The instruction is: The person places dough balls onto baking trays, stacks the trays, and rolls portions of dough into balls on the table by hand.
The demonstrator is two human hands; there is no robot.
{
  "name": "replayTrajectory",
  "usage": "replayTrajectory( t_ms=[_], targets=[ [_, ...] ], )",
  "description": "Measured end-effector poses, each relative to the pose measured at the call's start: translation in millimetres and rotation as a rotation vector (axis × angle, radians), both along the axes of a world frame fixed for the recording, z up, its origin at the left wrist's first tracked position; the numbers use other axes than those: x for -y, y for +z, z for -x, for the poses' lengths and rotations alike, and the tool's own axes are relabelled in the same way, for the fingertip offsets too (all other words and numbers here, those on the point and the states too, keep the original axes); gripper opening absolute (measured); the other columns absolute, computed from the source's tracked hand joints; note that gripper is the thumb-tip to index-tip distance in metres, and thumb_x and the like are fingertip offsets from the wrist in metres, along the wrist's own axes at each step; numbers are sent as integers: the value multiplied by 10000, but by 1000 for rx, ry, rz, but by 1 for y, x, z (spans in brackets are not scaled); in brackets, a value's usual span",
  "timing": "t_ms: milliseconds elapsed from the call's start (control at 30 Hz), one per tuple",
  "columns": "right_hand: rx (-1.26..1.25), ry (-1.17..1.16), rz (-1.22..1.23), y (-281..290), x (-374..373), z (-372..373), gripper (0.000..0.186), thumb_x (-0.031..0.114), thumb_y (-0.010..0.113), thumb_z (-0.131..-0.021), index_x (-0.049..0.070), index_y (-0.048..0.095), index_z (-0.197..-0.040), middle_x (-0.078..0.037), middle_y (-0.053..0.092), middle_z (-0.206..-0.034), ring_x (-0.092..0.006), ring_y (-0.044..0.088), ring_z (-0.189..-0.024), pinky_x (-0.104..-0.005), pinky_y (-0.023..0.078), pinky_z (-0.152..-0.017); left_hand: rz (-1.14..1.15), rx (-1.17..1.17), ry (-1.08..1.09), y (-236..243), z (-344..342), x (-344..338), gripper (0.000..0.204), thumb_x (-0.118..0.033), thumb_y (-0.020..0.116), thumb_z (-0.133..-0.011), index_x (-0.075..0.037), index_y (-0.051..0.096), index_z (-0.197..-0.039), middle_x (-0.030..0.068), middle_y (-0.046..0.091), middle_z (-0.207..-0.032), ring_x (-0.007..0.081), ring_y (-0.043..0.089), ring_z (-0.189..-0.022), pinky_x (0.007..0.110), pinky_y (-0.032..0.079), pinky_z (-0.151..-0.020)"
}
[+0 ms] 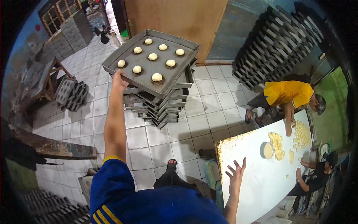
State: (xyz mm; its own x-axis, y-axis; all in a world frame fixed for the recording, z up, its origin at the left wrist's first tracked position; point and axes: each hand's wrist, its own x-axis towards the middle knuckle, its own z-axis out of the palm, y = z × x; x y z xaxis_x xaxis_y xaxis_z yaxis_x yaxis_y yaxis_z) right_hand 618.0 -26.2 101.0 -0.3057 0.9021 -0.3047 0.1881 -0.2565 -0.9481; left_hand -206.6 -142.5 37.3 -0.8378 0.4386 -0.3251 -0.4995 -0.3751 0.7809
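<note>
My left hand (pixel 119 79) grips the near left corner of a metal baking tray (pixel 166 84) holding several pale dough balls (pixel 152 56). That tray tops a crosswise stack of trays (pixel 156 112). My right hand (pixel 236 172) is open, fingers spread, with the white worktable (pixel 246 186) beneath it in the picture. On the table are a round container (pixel 266 150), flattened dough (pixel 276 143) and many small dough pieces (pixel 301 136).
Two co-workers, in yellow (pixel 287 93) and dark shirts (pixel 317 179), work at the table. More trays are stacked at right (pixel 272 44) and left (pixel 71 93). A wooden panel (pixel 175 26) stands behind, a fan (pixel 104 35) beside it, a ledge (pixel 63 145) at left.
</note>
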Motion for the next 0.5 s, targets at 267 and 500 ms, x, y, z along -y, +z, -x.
replayTrajectory(
  t_ms=[267, 500],
  targets=[
    [28, -107, 71, -11, 20, -46, 821, 629, 523, -1133, 325, 157, -1802, -204, 462, -1655, -325, 657, -1271, -502, 566, -1017, 458, -210, 208, 49, -91, -7, 850, -227, 706, -969, -229, 237, -1678, 171, 670, -1243, 227, 631, -796, 423, 637, -759],
    [-57, 150, 141, -19, 26, -65, 798, 668, 499, -1124, 252, 285, -1771, -148, 559, -1572, -336, 601, -1341, -525, 486, -1110, 581, -740, 271, -15, -335, 116, 806, -275, 726, -1042, -30, 354, -1713, 195, 590, -1561, 271, 626, -1293, 378, 515, -1081]
  ],
)
